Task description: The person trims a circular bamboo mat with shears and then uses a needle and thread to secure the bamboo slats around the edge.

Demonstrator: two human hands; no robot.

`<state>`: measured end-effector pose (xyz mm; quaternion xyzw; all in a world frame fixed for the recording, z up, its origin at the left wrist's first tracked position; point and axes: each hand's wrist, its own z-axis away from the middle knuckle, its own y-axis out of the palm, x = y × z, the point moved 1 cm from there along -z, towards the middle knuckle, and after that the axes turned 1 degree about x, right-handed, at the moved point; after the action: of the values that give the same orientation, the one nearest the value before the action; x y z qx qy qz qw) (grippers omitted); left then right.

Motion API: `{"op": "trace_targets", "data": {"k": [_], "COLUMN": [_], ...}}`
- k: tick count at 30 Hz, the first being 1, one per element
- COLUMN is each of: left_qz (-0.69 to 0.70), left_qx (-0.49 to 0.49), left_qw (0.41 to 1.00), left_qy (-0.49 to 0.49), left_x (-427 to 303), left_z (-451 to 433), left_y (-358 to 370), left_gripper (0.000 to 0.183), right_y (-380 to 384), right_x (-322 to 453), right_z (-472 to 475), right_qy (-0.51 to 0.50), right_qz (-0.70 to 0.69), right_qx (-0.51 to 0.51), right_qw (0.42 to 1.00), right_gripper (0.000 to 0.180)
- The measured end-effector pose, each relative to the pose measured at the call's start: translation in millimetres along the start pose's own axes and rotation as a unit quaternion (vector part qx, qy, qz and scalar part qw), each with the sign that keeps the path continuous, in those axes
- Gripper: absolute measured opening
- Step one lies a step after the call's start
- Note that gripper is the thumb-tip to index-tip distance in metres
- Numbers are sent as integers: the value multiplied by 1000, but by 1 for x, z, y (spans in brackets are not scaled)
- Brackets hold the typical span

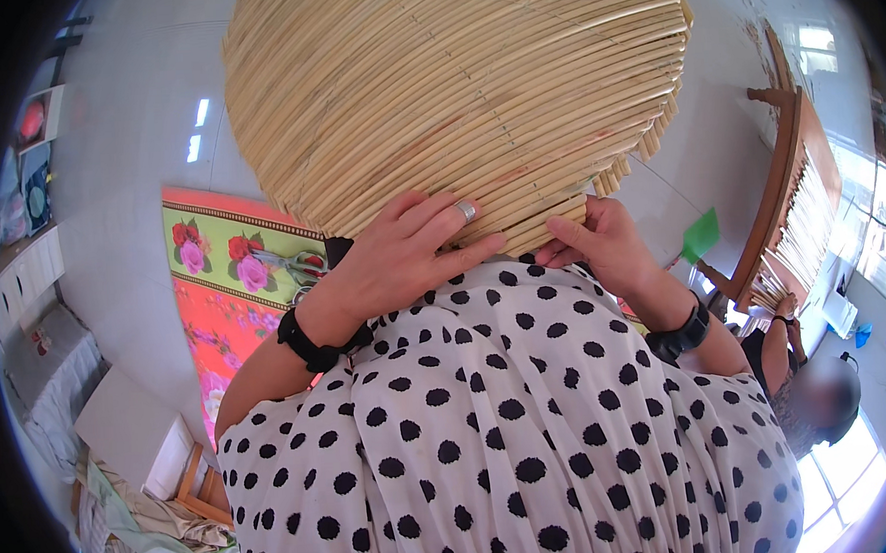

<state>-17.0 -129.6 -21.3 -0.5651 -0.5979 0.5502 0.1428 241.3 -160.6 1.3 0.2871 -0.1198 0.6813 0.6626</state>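
Note:
A large rounded mat of pale plant stalks [463, 88], stitched in parallel rows with thread, spreads out before me. Its near edge rests against my polka-dot clothing. My left hand [426, 236], with a ring on one finger, grips this near edge, fingers bent over the top and one digit stretched along the short end stalks. At the right end of those short stalks [534, 230], my right hand [587, 231] pinches the edge between thumb and fingers. Uneven stalk ends jut out along the mat's right side. The undersides of both hands are partly hidden.
Metal scissors [288, 266] lie on a flowered cloth [218, 288] at the left. A green plastic paddle [701, 234] is at the right. Beyond it, another person [793, 363] handles loose stalks [801, 220] at a wooden-framed piece of furniture [773, 199]. White drawers [29, 268] line the left.

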Motion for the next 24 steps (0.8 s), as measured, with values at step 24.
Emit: {"op": "trace_targets", "data": {"k": [24], "left_qz": [-166], "left_qx": [-158], "left_qw": [814], "left_qy": [-534], "left_x": [54], "left_z": [223], "left_y": [-49], "left_gripper": [31], "right_y": [9], "right_x": [-5], "right_z": [-14], "right_qy": [24], "right_qz": [-56], "right_qx": [-79], "right_qw": [995], "right_gripper": [32]}}
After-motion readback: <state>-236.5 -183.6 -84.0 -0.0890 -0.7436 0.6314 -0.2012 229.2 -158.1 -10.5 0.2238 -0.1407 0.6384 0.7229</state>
